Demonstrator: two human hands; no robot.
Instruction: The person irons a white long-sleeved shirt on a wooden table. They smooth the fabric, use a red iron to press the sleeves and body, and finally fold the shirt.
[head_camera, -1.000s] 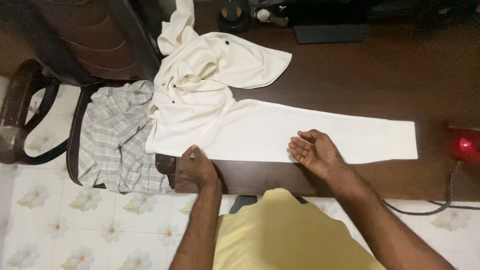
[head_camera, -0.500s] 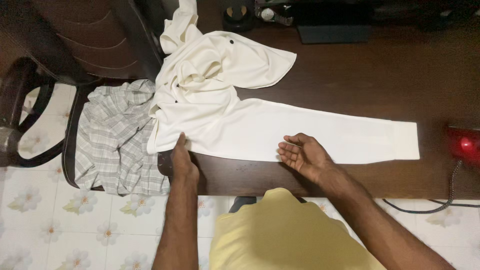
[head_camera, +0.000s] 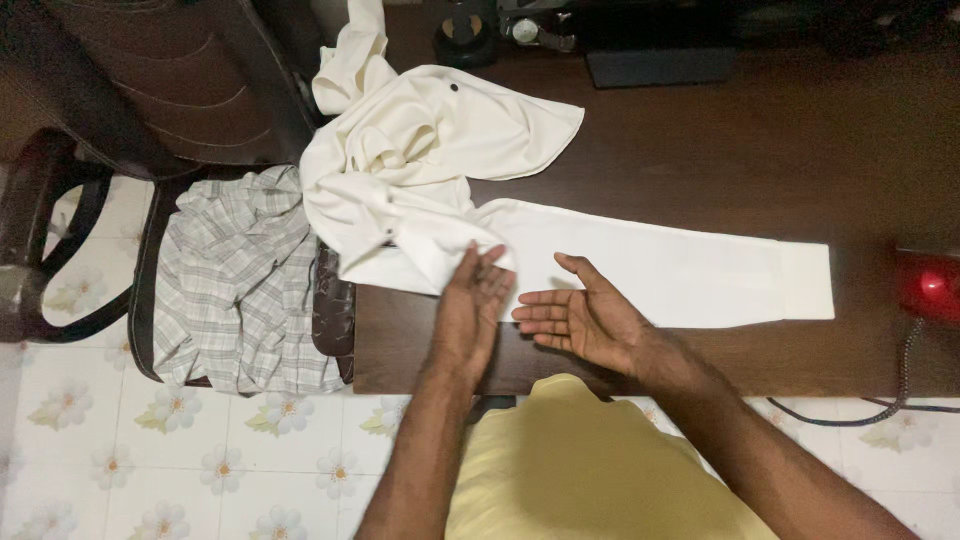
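The cream-white trousers (head_camera: 520, 200) lie on the dark wooden worktop (head_camera: 720, 150), one leg stretched flat toward the right edge, the waist end bunched at the left corner. The left hand (head_camera: 470, 305) has its fingers pinched on a lifted fold of the trousers near the waist. The right hand (head_camera: 585, 318) rests palm up, fingers released, on the leg's near edge. A grey checked shirt (head_camera: 235, 285) lies on the office chair (head_camera: 150, 90) beside the worktop.
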